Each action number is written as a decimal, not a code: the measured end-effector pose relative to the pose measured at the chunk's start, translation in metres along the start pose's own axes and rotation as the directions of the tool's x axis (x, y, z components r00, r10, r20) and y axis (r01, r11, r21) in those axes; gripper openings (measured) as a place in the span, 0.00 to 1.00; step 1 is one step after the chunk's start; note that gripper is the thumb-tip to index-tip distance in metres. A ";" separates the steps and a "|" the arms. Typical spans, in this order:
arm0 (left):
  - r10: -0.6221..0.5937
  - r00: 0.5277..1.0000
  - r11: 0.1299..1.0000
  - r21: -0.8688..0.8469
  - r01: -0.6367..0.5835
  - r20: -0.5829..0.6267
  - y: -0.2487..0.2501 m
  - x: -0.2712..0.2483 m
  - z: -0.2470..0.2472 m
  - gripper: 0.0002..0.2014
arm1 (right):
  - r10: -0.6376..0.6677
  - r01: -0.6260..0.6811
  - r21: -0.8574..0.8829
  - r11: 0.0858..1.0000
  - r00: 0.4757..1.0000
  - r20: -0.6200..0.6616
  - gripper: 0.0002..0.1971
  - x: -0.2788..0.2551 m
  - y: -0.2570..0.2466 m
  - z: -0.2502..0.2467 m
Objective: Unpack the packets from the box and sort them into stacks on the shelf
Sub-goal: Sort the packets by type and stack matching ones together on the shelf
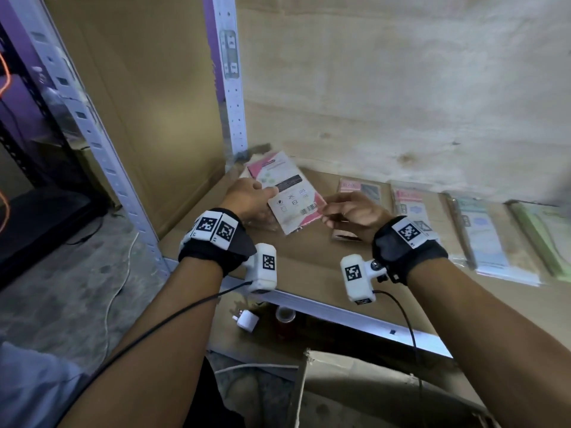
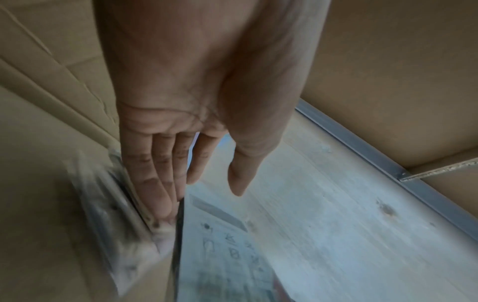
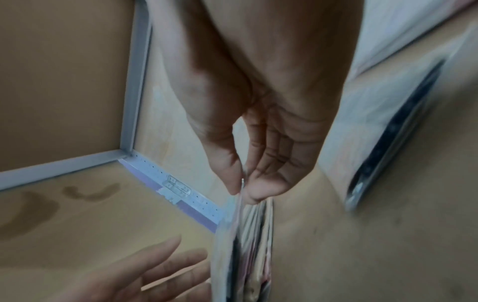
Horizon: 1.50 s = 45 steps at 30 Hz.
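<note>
A pink-and-kraft packet (image 1: 292,196) with printed icons and a barcode is held tilted above the cardboard-lined shelf (image 1: 309,261), near its back left corner. My right hand (image 1: 327,211) pinches its right edge between thumb and fingers (image 3: 261,190). My left hand (image 1: 265,196) is at its left edge, fingers (image 2: 155,183) straight along the underside and thumb stretched out over the printed face (image 2: 227,245). More clear-wrapped packets (image 2: 111,204) lie blurred under that hand. The cardboard box (image 1: 340,381) stands below the shelf, only its top flap showing.
Sorted stacks run along the shelf to the right: pink-labelled packets (image 1: 361,193), (image 1: 414,208), pale blue ones (image 1: 482,239), green ones (image 1: 543,233). A perforated metal upright (image 1: 231,88) stands at the back left. A white plug (image 1: 247,321) lies under the shelf rail (image 1: 355,310).
</note>
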<state>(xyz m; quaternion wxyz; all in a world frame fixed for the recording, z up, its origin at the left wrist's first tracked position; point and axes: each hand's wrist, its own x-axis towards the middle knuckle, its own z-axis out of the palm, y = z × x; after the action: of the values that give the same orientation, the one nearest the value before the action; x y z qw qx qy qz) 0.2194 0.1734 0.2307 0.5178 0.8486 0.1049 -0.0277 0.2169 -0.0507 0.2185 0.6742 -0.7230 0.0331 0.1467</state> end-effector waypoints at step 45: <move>0.220 0.953 0.909 -0.398 -0.124 0.206 0.063 -0.022 0.190 0.21 | -0.224 0.187 -0.364 0.912 0.973 -0.061 0.14 -0.154 0.059 -0.235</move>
<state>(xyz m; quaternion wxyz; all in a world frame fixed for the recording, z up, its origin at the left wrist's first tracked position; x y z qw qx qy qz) 0.2223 -0.0256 0.2017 0.6820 0.7277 -0.0326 -0.0659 0.0951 -0.3102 0.2125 0.5412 -0.8391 -0.0360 0.0417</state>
